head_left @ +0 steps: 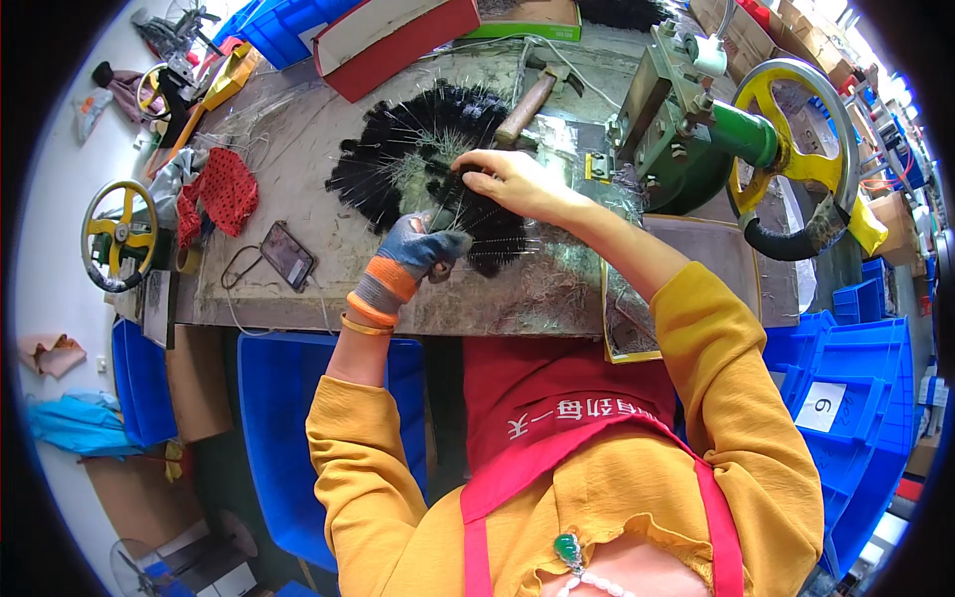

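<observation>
A round pile of black-bristled brushes with thin wire stems [398,139] lies spread on the worn workbench, bristles outward. My left hand [423,249], in a grey-blue and orange glove, is closed at the near side of the pile. Thin wire stems rise out of its grip, partly hidden by the fingers. Bare and curled, my right hand [512,186] reaches over the pile's right side. Its thumb and fingers pinch a black-bristled brush [465,175], mostly covered by the hand.
A hammer [527,104] lies behind the pile. Right of it stands a green press [686,149] with a yellow handwheel [781,129]. A phone [287,255] and red cloth [227,191] lie left. A red box [393,45] stands at the back; blue bins [298,438] flank me.
</observation>
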`<state>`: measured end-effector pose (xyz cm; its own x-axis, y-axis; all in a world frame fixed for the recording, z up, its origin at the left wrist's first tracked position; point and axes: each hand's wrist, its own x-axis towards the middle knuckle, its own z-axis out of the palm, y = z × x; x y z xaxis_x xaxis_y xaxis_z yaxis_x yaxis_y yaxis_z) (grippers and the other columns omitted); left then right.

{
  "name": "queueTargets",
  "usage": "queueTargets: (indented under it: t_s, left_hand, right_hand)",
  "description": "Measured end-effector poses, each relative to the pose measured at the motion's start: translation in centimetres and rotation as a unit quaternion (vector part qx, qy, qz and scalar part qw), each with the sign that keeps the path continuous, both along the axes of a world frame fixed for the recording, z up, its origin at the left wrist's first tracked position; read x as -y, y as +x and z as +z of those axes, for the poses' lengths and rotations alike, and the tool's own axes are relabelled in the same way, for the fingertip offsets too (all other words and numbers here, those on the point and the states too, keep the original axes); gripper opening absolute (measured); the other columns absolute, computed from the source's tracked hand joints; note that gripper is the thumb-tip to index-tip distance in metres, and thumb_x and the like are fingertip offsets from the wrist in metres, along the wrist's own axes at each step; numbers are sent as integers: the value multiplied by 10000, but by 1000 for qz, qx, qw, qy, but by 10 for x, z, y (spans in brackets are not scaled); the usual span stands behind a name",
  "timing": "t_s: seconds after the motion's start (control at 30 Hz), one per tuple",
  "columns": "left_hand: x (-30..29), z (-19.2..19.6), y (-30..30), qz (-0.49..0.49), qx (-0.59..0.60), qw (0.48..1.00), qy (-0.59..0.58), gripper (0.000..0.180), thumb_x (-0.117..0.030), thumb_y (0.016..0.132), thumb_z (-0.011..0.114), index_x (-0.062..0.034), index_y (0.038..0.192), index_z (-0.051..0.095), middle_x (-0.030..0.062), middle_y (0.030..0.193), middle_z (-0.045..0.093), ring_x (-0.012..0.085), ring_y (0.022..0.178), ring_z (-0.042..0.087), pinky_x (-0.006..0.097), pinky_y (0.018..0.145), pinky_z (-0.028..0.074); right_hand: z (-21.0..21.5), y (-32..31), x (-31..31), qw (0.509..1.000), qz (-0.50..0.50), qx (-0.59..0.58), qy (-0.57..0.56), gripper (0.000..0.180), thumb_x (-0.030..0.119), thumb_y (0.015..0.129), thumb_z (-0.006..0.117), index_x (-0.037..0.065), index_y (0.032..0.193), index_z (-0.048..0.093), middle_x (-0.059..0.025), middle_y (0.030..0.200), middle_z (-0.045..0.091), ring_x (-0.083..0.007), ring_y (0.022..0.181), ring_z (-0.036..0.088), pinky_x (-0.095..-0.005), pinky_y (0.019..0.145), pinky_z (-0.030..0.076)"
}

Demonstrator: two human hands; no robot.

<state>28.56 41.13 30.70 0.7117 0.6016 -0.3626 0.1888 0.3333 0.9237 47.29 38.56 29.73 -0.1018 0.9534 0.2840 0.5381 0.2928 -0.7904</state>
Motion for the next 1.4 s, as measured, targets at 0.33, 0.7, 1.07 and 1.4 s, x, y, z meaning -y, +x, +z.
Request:
queueTargets:
  t_s: [0.33,0.7,1.07,1.4]
  left_hand:
    - [4,-9,2,30,-37,998,28,140,-69,691,623,-105,697,488,-26,527,441,57,378,371,211,337,264]
    - [-40,-44,-32,77,221,949,-210,46,-110,790,526,-86,827,537,-12,510,407,77,342,295,221,325,227]
    - [-25,-47,-16,164,277,907,-271,191,-189,854,442,-38,954,503,24,629,484,69,397,327,216,377,280]
    - [-21,-54,-6,106,327,904,-256,170,-194,859,440,-40,904,497,7,547,393,78,408,313,226,372,272]
  right_hand:
    - [20,-10,13,979,-21,189,-73,324,264,840,437,61,1081,513,-173,913,524,-312,883,504,-361,773,397]
    - [-12,1,8,847,-94,-458,-253,607,468,832,407,47,1255,298,-108,1177,449,-204,1011,458,-375,832,382]
    - [-4,-30,22,757,-8,-585,-292,682,566,830,256,93,1312,162,-89,1264,356,-249,1013,488,-454,710,459]
    - [-17,-25,42,896,-63,-398,-188,241,211,854,471,29,1010,454,-21,641,508,-63,455,457,-194,385,384]
